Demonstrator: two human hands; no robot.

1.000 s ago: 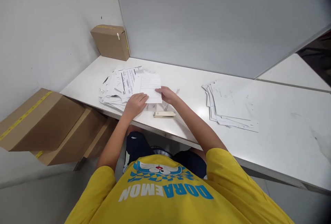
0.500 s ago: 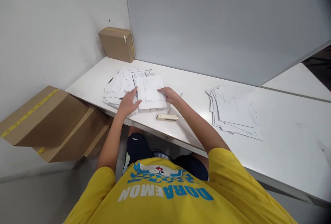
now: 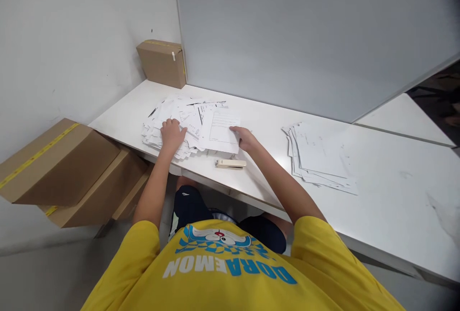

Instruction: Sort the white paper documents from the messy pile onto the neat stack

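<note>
Head view: right hand dragged sheet rightward (slightly).

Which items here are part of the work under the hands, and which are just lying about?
In use:
left hand pressing on the loose paper pile
right hand holding the top sheet
stapler just in front

Lying about:
second paper stack
small box at the table's corner
big cardboard boxes beside the table

The yellow shirt has big white and blue letters on it. They say "DORAEMON", and from up here the word looks upside down. The papers on the table have black print and lines, but the words are too small to read. The other pile of papers shows no words that can be read.
</note>
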